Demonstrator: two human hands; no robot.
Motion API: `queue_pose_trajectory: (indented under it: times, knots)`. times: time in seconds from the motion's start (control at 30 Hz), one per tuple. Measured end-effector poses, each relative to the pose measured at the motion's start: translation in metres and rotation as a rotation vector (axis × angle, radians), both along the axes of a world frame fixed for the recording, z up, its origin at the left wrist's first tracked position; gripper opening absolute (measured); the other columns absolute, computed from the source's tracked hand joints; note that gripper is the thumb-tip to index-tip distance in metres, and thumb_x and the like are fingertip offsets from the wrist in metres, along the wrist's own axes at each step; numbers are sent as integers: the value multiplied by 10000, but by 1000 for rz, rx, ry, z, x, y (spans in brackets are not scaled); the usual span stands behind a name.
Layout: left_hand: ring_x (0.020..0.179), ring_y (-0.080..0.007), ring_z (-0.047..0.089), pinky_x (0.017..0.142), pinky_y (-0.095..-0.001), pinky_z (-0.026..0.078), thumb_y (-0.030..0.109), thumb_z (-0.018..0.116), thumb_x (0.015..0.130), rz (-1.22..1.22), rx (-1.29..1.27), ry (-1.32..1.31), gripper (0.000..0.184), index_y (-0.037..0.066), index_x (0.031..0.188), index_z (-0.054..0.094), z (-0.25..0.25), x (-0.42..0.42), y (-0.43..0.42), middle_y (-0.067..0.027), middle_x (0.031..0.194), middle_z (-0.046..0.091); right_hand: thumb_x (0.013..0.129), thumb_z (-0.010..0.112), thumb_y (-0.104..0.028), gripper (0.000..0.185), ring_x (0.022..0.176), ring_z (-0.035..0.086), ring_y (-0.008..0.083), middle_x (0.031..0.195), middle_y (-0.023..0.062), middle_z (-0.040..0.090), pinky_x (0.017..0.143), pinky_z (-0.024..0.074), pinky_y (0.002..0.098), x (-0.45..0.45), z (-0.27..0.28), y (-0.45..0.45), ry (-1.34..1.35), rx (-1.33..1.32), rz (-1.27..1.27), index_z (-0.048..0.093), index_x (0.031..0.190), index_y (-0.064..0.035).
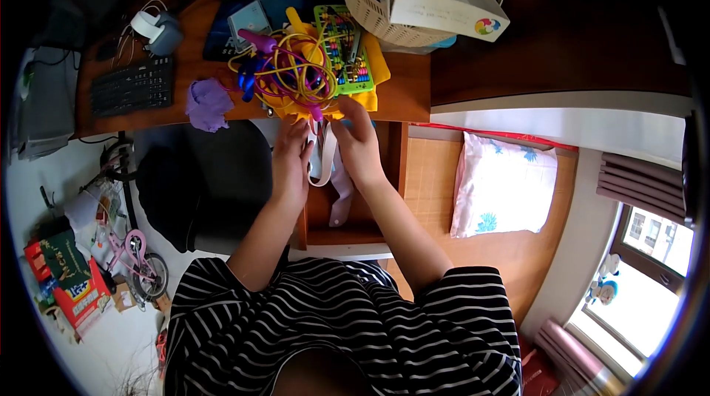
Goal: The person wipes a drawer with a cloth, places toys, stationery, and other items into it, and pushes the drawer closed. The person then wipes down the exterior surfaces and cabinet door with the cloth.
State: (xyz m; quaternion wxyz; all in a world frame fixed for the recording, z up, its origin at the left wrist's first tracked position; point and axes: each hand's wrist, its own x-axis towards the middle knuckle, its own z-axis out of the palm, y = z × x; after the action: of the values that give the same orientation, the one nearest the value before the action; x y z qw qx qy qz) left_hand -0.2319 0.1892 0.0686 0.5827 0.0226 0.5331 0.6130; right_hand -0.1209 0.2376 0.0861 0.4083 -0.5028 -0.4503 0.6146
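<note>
Over the open drawer (349,235) at the desk's front edge, both my hands are at a looped white strap (324,174). My left hand (290,158) is closed on its left side, fingers pressed together. My right hand (358,148) has bent fingers, with the thumb against the strap's upper right end. A pale purple strip with a snap button (341,207) hangs below into the drawer. Just beyond my fingertips lies a tangle of yellow and purple jump ropes (299,74) with purple handles, on a yellow cloth. Beside it is a green abacus frame (346,48) with coloured beads.
A woven basket (366,15) holding a white box lid (444,15) stands at the back right. Left on the desk are a purple cloth (209,105), a black keyboard (133,87) and headphones (159,30). A dark chair (211,185) stands left of the drawer; a pillow (506,185) lies right.
</note>
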Motion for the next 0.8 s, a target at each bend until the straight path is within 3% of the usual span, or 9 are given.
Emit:
queue_pose_trajectory:
  times: [0.1, 0.2, 0.23, 0.33, 0.37, 0.5, 0.6, 0.73, 0.8]
  knots:
    - [1238, -161, 418, 1065, -332, 274, 262, 569, 907, 141, -17, 17, 567, 102, 1391, 321, -2, -20, 10, -27, 1304, 458, 824, 628, -104, 504, 1096, 490, 331, 1229, 197, 488, 924, 408, 368, -18, -18, 33, -91, 148, 2, 430, 1281, -26]
    - [1242, -161, 416, 1061, -322, 277, 270, 573, 907, 167, -35, -14, 560, 91, 1382, 337, -3, -37, 23, -23, 1295, 465, 805, 688, -223, 672, 1238, 396, 333, 1333, 207, 416, 1003, 353, 380, -34, -28, 60, -640, 414, 50, 360, 1341, 13]
    - [1245, -160, 414, 1060, -318, 278, 272, 575, 907, 158, -30, -34, 550, 88, 1375, 351, -7, -41, 27, -21, 1292, 470, 735, 743, -342, 848, 1265, 339, 399, 1350, 256, 375, 1027, 324, 423, -39, -33, 67, -653, 399, 59, 314, 1363, 35]
    - [1233, -151, 420, 1057, -306, 278, 278, 585, 899, 106, -38, -104, 512, 91, 1341, 406, -15, -49, 41, -14, 1256, 492, 718, 751, -368, 913, 1284, 314, 398, 1365, 258, 352, 1046, 298, 424, -47, -37, 84, -755, 293, 97, 280, 1369, 65]
    - [1186, -141, 453, 1046, -301, 291, 278, 598, 891, 96, -6, -125, 430, 115, 1270, 474, -18, -48, 45, 3, 1209, 516, 666, 766, -399, 999, 1284, 300, 449, 1364, 311, 333, 1070, 223, 499, -47, -40, 89, -670, 252, 80, 234, 1392, 35]
    - [1086, -139, 509, 976, -316, 366, 269, 609, 893, 52, -38, -27, 357, 149, 1208, 493, -15, -40, 66, 23, 1151, 545, 678, 779, -187, 872, 1064, 568, 298, 1217, 217, 518, 841, 490, 335, -50, -60, 98, -635, 303, 1, 284, 1347, 74]
    - [1071, -137, 517, 930, -318, 401, 254, 596, 900, 43, -32, 54, 356, 148, 1220, 484, -2, -32, 79, 14, 1147, 548, 699, 757, -144, 836, 1050, 567, 261, 1189, 188, 544, 850, 485, 313, -52, -74, 101, -309, 244, -116, 285, 1355, 69]
    - [1066, -133, 517, 886, -319, 431, 181, 550, 921, -29, 85, 153, 276, 124, 1185, 494, -20, -31, 88, -21, 1163, 544, 733, 706, -84, 746, 1045, 561, 229, 1159, 160, 568, 842, 479, 296, -55, -22, 96, -124, -111, -107, 322, 1357, 58]
    - [1025, -189, 533, 861, -332, 431, 127, 513, 921, -22, 175, 241, 240, 55, 1149, 492, -31, -29, 91, -93, 1125, 549, 706, 711, -101, 650, 919, 593, 212, 1068, 148, 596, 814, 481, 304, -53, -22, 97, -103, -100, -90, 424, 1260, 82]
